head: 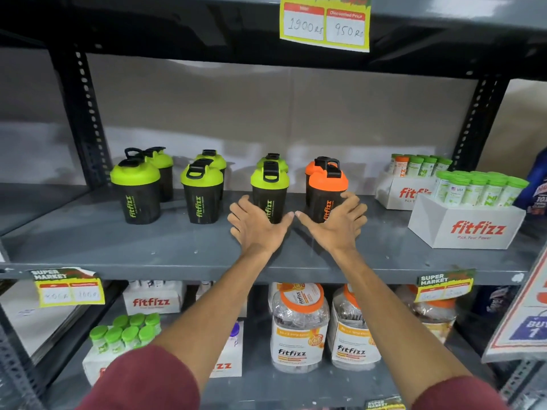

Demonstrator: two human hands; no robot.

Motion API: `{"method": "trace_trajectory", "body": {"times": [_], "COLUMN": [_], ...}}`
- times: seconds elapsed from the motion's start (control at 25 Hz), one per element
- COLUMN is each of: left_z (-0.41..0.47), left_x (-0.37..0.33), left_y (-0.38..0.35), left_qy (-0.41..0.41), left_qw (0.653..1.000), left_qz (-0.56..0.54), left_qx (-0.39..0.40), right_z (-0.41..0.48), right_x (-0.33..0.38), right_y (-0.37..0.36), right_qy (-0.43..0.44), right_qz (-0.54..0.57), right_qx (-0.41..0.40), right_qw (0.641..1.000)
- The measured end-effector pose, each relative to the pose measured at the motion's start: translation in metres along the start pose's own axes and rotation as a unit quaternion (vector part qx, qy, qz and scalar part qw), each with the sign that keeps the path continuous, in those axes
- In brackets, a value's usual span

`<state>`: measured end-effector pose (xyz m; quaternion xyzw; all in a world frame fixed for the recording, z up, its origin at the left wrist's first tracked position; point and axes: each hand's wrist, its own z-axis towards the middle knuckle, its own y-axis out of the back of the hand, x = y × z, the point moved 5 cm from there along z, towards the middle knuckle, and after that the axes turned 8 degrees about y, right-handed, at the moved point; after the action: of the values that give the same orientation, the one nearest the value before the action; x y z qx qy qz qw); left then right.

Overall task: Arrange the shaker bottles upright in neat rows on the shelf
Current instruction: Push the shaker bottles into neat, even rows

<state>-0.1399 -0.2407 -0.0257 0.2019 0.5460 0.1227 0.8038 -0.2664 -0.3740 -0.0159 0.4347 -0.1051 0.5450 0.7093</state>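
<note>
Black shaker bottles stand upright in pairs, front and back, on the grey shelf [118, 244]. Three pairs have green lids: the front ones are at the left [136, 193], the middle [202, 196] and the centre [270, 190]. The fourth pair has orange lids, its front bottle [325, 193] furthest right. My left hand [257, 223] cups the lower part of the centre green-lidded bottle, fingers spread around it. My right hand [336, 223] cups the base of the front orange-lidded bottle the same way. Both bottles rest on the shelf.
Two white fitfizz display boxes [464, 223] with green-capped tubes stand at the shelf's right end. A yellow price tag [325, 23] hangs from the shelf above. Large jars [299, 327] and more boxes fill the shelf below. Black perforated uprights [85, 119] frame the bay.
</note>
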Motion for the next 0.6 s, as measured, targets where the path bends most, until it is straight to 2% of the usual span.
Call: {"method": "trace_trajectory", "body": {"times": [0.12, 0.2, 0.28, 0.36, 0.48, 0.52, 0.6], "left_z": [-0.013, -0.002, 0.023, 0.052, 0.087, 0.099, 0.119], "left_x": [0.010, 0.026, 0.050, 0.077, 0.113, 0.123, 0.132], "left_y": [0.026, 0.052, 0.083, 0.117, 0.160, 0.169, 0.177], "left_qy": [-0.110, -0.126, -0.113, -0.075, 0.084, 0.136, 0.172], "left_qw": [0.993, 0.990, 0.991, 0.991, 0.980, 0.975, 0.974], "left_qz": [-0.042, -0.045, -0.036, -0.030, -0.046, -0.044, -0.013], "left_qx": [-0.020, -0.036, -0.065, -0.111, -0.173, -0.171, -0.144], "right_z": [-0.029, -0.048, -0.059, -0.065, -0.064, -0.063, -0.059], "right_x": [0.038, 0.068, 0.099, 0.125, 0.146, 0.152, 0.161], "right_y": [-0.008, -0.024, -0.045, -0.073, -0.117, -0.130, -0.150], "right_qy": [0.126, 0.179, 0.185, 0.128, -0.017, -0.053, -0.096], "right_qz": [0.063, 0.127, 0.187, 0.238, 0.299, 0.298, 0.252], "right_qx": [-0.040, -0.036, -0.008, 0.039, 0.094, 0.093, 0.080], "right_qw": [0.989, 0.975, 0.965, 0.962, 0.950, 0.949, 0.960]}}
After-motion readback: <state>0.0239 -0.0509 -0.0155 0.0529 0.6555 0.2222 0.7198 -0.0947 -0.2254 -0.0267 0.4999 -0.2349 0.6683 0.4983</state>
